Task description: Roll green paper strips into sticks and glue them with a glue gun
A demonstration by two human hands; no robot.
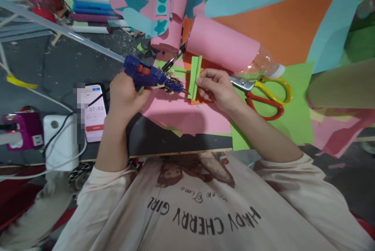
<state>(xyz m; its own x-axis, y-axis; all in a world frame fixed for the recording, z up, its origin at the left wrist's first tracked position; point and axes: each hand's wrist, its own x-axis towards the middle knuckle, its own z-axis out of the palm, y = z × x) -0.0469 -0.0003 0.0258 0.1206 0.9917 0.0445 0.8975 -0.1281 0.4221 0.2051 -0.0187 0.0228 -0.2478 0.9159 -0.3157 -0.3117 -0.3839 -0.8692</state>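
My left hand (125, 94) is wrapped round a blue hot glue gun (149, 75), with a long clear glue stick (88, 42) running out of its back to the upper left. Its nozzle tip is right by the lower end of a folded green paper strip (193, 79); whether they touch I cannot tell. My right hand (215, 87) pinches that strip at its right edge, with the fold standing up. Beneath both hands lie pink paper (187, 118) and some orange paper. Scissors (263, 95) with yellow and red handles rest beside my right wrist.
Beyond my hands lies a plastic bottle (260, 61) wrapped in pink paper. Large orange (281, 28) and light blue sheets spread behind it, and a green sheet (293, 126) to the right. A phone (95, 114), a white power block (60, 141) and cables are at the left.
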